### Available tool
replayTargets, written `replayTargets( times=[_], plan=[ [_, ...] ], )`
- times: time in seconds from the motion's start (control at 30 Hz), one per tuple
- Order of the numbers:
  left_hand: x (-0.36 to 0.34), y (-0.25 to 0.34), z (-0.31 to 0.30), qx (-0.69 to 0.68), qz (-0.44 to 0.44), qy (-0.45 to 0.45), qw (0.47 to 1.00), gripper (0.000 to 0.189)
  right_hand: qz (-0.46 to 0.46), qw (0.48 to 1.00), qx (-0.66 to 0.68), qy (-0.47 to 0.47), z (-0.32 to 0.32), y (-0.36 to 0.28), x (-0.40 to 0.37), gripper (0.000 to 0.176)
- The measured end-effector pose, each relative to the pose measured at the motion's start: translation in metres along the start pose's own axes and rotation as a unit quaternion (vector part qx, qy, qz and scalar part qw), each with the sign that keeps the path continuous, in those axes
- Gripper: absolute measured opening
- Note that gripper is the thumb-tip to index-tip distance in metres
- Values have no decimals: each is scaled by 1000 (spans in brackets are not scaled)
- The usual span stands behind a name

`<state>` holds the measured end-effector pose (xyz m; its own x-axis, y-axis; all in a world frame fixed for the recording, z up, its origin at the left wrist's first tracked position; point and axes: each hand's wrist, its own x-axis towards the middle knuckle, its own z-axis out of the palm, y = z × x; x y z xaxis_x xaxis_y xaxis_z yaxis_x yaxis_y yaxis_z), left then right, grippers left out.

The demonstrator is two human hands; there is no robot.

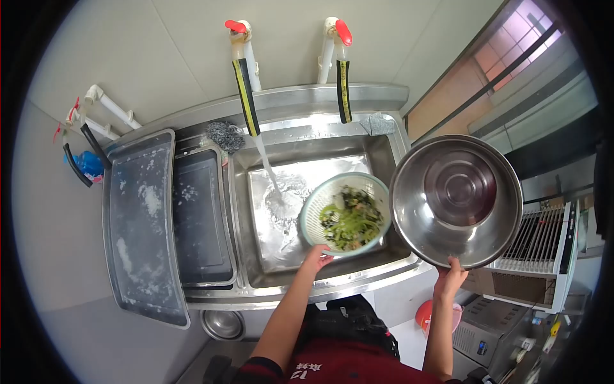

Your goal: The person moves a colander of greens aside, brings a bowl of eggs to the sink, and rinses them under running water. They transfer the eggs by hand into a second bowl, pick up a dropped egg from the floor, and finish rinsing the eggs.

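In the head view my left hand (317, 257) grips the near rim of a pale green plastic colander (310, 221), held in the right part of the sink. Leafy green vegetables (353, 221) lie inside the colander. My right hand (451, 278) is closed on the near rim of a large stainless steel bowl (412, 205), tilted so its shiny inside faces me. The bowl is held beyond the sink's right edge, close beside the colander. Water (267, 163) runs from a hose (246, 96) into the steel sink (259, 269), left of the colander.
Two dark metal trays, the outer one (137, 230) and the inner one (198, 217), lean left of the sink. A steel scourer (224, 136) and a grey cloth (378, 125) rest on the back ledge. A second hose (343, 89) hangs above the rim. A white rack (531, 246) stands at right.
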<state>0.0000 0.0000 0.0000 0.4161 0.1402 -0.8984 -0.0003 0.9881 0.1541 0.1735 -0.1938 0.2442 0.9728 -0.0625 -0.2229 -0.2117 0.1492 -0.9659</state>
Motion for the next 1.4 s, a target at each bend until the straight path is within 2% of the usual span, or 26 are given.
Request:
replayTargets(
  times=[0.07,0.1,0.2,0.37,0.43,0.47,0.6,0.7,0.77,0.8,0.9,0.93,1.03,1.07,1.1,1.13,1.17,1.2,1.27,1.3,1.37,1.4],
  plan=[
    [2,3,9,98,-20,-45,994,24,14,1000,-1,-12,3,0,-2,36],
    [21,-36,47,69,-49,-90,992,24,-31,999,-42,-14,-6,-30,13,36],
    [29,-32,13,98,-101,-83,987,24,12,998,-30,-55,11,-14,4,33],
    [53,-53,-1,133,-99,-55,985,27,50,994,-65,-69,26,4,-6,31],
    [58,-46,0,221,-107,-12,969,29,94,987,-84,-102,29,14,-8,28],
    [60,-47,-1,231,-84,-1,969,36,100,984,-93,-114,32,17,-11,25],
    [61,-41,1,266,-60,18,962,37,111,981,-112,-112,39,18,-16,24],
    [58,-32,0,263,-33,65,962,39,88,985,-109,-105,37,13,-13,24],
    [74,-37,-8,188,57,71,978,40,71,988,-100,-97,33,10,-6,24],
    [75,-37,-6,106,54,45,992,40,55,991,-95,-77,40,5,-11,19],
    [70,-37,-3,161,96,-2,982,39,77,990,-86,-79,31,-2,-1,12],
    [51,-23,5,142,74,-28,987,41,82,988,-97,-84,21,-1,8,10],
    [32,1,12,159,92,-9,983,40,78,989,-57,-108,14,-2,15,12],
    [33,3,6,174,132,-14,976,44,79,988,-45,-128,16,-1,16,14],
    [7,15,7,316,188,49,929,46,81,985,-32,-150,18,0,18,16],
    [-6,17,1,317,248,69,913,47,92,981,-25,-171,21,4,17,35],
    [-19,17,-5,319,305,89,893,48,89,980,-11,-178,24,9,15,33],
    [-38,24,-10,312,319,108,888,48,104,977,-5,-186,27,13,14,31],
    [-78,25,-9,183,304,74,932,47,121,970,2,-209,33,14,11,29],
    [-92,23,-7,171,317,84,929,47,138,968,28,-207,38,14,9,27],
    [-118,17,0,51,299,70,950,46,155,961,65,-219,37,11,14,22],
    [-130,15,-1,18,332,67,941,46,165,956,76,-229,37,10,15,21]
  ],
)
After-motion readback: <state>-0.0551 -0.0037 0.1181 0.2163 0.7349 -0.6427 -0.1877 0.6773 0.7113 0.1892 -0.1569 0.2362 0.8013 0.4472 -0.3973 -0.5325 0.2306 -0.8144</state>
